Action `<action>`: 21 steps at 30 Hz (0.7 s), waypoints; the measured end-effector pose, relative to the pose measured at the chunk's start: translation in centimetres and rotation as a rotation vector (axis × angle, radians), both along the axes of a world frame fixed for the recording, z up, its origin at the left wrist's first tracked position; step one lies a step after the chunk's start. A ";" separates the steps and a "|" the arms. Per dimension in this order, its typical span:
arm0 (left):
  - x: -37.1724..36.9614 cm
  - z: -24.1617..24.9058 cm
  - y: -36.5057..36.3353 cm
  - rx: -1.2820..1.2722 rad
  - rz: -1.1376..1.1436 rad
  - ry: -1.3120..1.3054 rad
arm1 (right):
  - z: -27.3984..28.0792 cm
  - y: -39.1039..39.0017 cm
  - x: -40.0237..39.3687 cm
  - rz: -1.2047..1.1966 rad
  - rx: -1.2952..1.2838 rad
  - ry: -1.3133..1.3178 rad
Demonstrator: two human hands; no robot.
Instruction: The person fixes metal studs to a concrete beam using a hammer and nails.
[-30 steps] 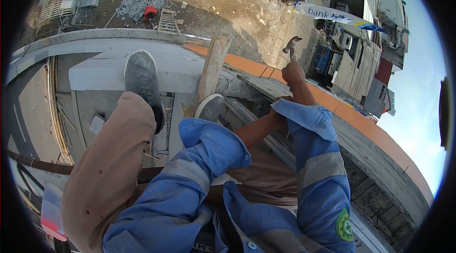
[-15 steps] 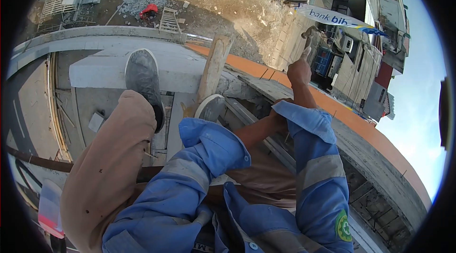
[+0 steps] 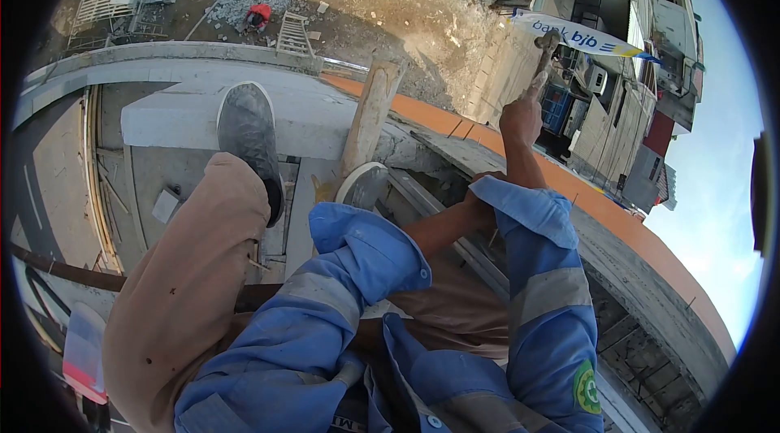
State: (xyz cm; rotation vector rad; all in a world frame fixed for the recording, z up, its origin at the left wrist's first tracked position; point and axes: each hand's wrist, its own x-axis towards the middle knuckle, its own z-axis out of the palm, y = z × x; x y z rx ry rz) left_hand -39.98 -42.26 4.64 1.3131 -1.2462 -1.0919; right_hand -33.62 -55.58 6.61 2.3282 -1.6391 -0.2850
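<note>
Here's the right hand (image 3: 522, 119), fingers wrapped around the hammer's (image 3: 542, 67) handle, head up beyond the orange ledge (image 3: 650, 240), while the left hand (image 3: 481, 201) sits by the rolled cuff (image 3: 528, 210), its fingers too hidden to tell.

Hammer (image 3: 543, 67): 1, upper rt. R hand (image 3: 522, 119): 1, upper rt. L hand (image 3: 481, 207): 1, ctr, partly hidden. Shoes (image 3: 246, 126): 2, ctr & L of ctr. Blue sleeves (image 3: 543, 262): 2, lower half. Wood post (image 3: 372, 116): 1, upper ctr. "bank bjb" banner (image 3: 573, 34): 1, upper rt. Green badge (image 3: 586, 387): 1, lower rt. Pers. in red (image 3: 259, 14): 1, upper L.
</note>
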 end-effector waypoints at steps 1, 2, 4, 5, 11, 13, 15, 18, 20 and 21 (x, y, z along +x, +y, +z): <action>-0.8 -0.3 0.3 -0.055 0.096 0.027 | -0.7 -0.2 -0.7 -0.007 0.004 0.001; -1.8 -0.2 0.6 -0.062 0.087 0.031 | -1.5 -0.6 -1.8 -0.124 0.261 0.131; -2.1 0.7 1.3 -0.050 0.113 0.054 | -4.0 -1.9 -5.3 -0.168 0.636 0.456; -1.2 0.5 0.8 -0.047 0.146 0.050 | -5.6 -2.9 -5.6 -0.084 0.745 0.649; -0.7 -0.7 0.0 -0.065 0.015 0.015 | 0.1 0.2 0.0 -0.449 0.608 0.181; 0.9 0.4 0.3 -0.041 0.040 0.045 | 0.3 -0.3 -0.3 -0.392 0.573 0.167; 1.5 0.6 0.5 -0.008 0.058 0.077 | 0.4 -0.5 -0.2 -0.294 0.531 0.235; 0.5 0.2 0.5 -0.026 0.114 0.107 | 1.0 -0.8 -0.2 -0.366 0.674 0.408; 1.2 0.8 0.9 -0.011 0.182 0.170 | 0.8 -0.2 -0.7 -0.301 0.706 0.567; 0.7 0.6 1.0 -0.006 0.181 0.163 | 0.4 0.0 -0.8 -0.217 0.732 0.729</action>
